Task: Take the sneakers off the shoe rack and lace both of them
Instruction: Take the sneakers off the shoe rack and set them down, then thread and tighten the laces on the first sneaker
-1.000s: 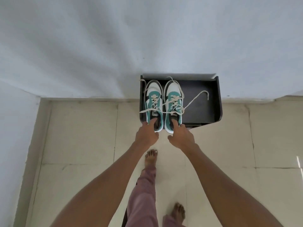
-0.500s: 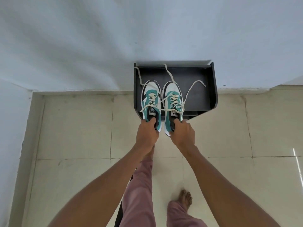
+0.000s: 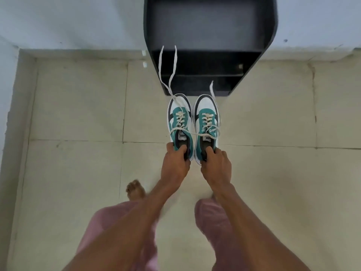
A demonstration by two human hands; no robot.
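Two teal, white and black sneakers hang side by side over the tiled floor, in front of the black shoe rack (image 3: 269, 26). My left hand (image 3: 174, 165) grips the heel of the left sneaker (image 3: 178, 122). My right hand (image 3: 215, 166) grips the heel of the right sneaker (image 3: 206, 118). Their cream laces are loose: two long ends (image 3: 166, 71) trail up from the left shoe across the rack's front, and one short end rises by the right shoe's toe. The rack's top shelf holds nothing.
The rack stands against a white wall (image 3: 68, 20). Beige floor tiles (image 3: 78, 106) spread to both sides. My bare left foot (image 3: 135, 190) and pink trouser legs (image 3: 213, 218) are below my arms.
Both hands closed on the sneakers' heels and pulled the pair off the top shelf toward me. The shoes now hang over the floor, and the shelf is bare.
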